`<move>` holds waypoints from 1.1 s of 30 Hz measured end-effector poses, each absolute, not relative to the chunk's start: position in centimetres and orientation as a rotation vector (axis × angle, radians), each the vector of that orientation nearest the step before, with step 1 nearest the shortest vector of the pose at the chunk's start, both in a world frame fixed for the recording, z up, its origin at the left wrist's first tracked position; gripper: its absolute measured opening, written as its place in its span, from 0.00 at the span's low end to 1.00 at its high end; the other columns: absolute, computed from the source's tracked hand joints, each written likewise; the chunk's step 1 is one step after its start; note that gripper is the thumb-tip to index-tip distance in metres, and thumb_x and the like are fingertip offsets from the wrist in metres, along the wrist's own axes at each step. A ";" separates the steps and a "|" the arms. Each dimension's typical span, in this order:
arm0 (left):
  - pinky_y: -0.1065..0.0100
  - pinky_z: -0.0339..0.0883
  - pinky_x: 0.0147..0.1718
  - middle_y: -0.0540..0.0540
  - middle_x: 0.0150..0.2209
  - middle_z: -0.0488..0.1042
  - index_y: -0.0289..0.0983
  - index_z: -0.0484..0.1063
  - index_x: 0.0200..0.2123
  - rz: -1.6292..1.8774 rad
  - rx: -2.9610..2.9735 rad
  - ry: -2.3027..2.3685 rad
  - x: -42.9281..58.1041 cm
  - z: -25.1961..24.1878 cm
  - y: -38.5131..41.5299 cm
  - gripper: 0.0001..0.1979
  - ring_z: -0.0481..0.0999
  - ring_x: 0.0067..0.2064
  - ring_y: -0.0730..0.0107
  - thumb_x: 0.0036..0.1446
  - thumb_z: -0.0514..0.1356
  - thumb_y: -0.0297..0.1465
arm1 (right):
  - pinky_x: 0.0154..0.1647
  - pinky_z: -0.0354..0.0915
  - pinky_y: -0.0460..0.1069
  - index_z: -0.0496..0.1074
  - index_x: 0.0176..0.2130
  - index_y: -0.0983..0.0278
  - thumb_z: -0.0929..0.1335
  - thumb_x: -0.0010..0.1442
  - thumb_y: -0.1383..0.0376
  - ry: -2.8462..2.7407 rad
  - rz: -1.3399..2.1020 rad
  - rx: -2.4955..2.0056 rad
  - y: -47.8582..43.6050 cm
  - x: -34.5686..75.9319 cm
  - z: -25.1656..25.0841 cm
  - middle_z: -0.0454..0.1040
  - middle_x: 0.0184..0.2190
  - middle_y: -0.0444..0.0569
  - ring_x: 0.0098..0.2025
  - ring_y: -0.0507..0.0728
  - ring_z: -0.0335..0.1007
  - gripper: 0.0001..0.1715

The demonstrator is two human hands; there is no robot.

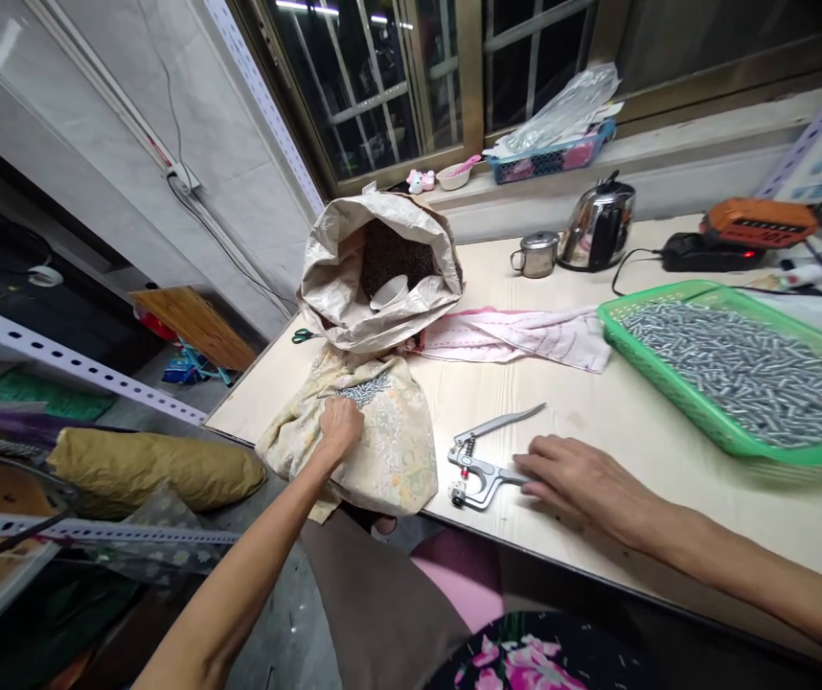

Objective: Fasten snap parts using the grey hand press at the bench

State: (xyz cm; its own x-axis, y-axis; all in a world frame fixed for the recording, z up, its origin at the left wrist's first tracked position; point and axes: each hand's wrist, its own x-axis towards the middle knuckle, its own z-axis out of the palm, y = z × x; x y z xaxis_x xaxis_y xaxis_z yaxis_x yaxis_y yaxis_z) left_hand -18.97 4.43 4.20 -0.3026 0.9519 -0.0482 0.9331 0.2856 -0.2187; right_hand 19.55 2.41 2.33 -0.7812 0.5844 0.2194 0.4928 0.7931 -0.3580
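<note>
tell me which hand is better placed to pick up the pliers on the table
Probably the right hand: it is right at the near handle of the pliers, while the left hand is farther off, at the patterned cloth with small metal pieces.

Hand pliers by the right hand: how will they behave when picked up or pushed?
The pliers look rigid and probably moderately heavy for their size, with a metal-looking frame. The spread handles likely give when squeezed, then spring back, given the coil spring. Lying flat on the table, they'd probably slide rather than roll.
</note>
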 end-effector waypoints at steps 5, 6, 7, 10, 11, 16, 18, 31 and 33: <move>0.60 0.64 0.46 0.32 0.47 0.74 0.30 0.74 0.43 0.330 -1.977 -2.308 -18.6 4.1 3.3 0.16 0.69 0.53 0.51 0.61 0.48 0.22 | 0.37 0.59 0.53 0.71 0.40 0.64 0.62 0.68 0.66 -2.737 0.351 -0.862 1.8 16.9 0.9 0.69 0.36 0.50 0.36 0.58 0.65 0.08; 0.60 0.64 0.47 0.33 0.47 0.74 0.30 0.74 0.43 0.327 -2.000 -2.299 -18.6 4.0 3.2 0.15 0.69 0.52 0.52 0.61 0.48 0.22 | 0.37 0.58 0.53 0.71 0.39 0.64 0.62 0.68 0.66 -2.731 0.346 -0.871 1.8 16.9 0.8 0.69 0.36 0.50 0.36 0.58 0.65 0.09; 0.61 0.63 0.47 0.34 0.46 0.75 0.30 0.74 0.42 0.321 -2.012 -2.300 -18.7 3.9 3.2 0.14 0.70 0.51 0.53 0.61 0.48 0.23 | 0.37 0.58 0.52 0.71 0.39 0.64 0.63 0.69 0.66 -2.723 0.339 -0.878 1.8 16.9 0.7 0.69 0.36 0.50 0.36 0.58 0.64 0.08; 0.63 0.63 0.45 0.37 0.42 0.76 0.32 0.74 0.39 0.295 -2.003 -2.343 -19.1 3.7 3.5 0.12 0.72 0.47 0.57 0.61 0.50 0.25 | 0.36 0.57 0.52 0.71 0.40 0.63 0.64 0.68 0.66 -2.707 0.307 -0.909 1.8 17.1 0.5 0.69 0.35 0.50 0.36 0.58 0.64 0.07; 0.63 0.63 0.44 0.38 0.41 0.77 0.33 0.74 0.39 0.287 -1.984 -2.365 -19.2 3.7 3.6 0.12 0.73 0.45 0.58 0.61 0.51 0.25 | 0.36 0.56 0.52 0.71 0.40 0.63 0.64 0.68 0.66 -2.705 0.303 -0.918 1.8 17.1 0.5 0.69 0.35 0.50 0.35 0.58 0.64 0.07; 0.63 0.64 0.40 0.35 0.41 0.76 0.30 0.75 0.40 0.291 -1.804 -2.476 -19.2 3.8 4.1 0.13 0.74 0.46 0.54 0.62 0.53 0.29 | 0.35 0.57 0.51 0.71 0.42 0.62 0.62 0.69 0.66 -2.692 0.360 -0.922 1.6 17.1 0.3 0.69 0.35 0.49 0.35 0.56 0.65 0.08; 0.63 0.65 0.39 0.33 0.42 0.76 0.29 0.76 0.40 0.320 -1.766 -2.490 -19.0 4.0 4.2 0.13 0.73 0.47 0.52 0.62 0.53 0.29 | 0.35 0.58 0.51 0.70 0.42 0.62 0.61 0.70 0.66 -2.682 0.371 -0.910 1.6 17.1 0.2 0.68 0.35 0.49 0.35 0.56 0.65 0.09; 0.62 0.64 0.45 0.33 0.43 0.75 0.31 0.76 0.39 0.382 -2.110 -2.160 -18.0 5.1 4.1 0.14 0.70 0.50 0.54 0.60 0.50 0.21 | 0.34 0.56 0.51 0.69 0.40 0.62 0.62 0.69 0.67 -2.622 0.268 -0.899 1.5 16.8 -0.4 0.68 0.34 0.48 0.34 0.56 0.64 0.07; 0.63 0.64 0.46 0.36 0.42 0.76 0.32 0.75 0.39 0.343 -2.123 -2.148 -18.2 5.1 4.0 0.13 0.72 0.48 0.57 0.62 0.50 0.24 | 0.34 0.55 0.51 0.68 0.39 0.62 0.61 0.69 0.68 -2.616 0.283 -0.906 1.5 16.8 -0.4 0.68 0.34 0.48 0.33 0.56 0.63 0.07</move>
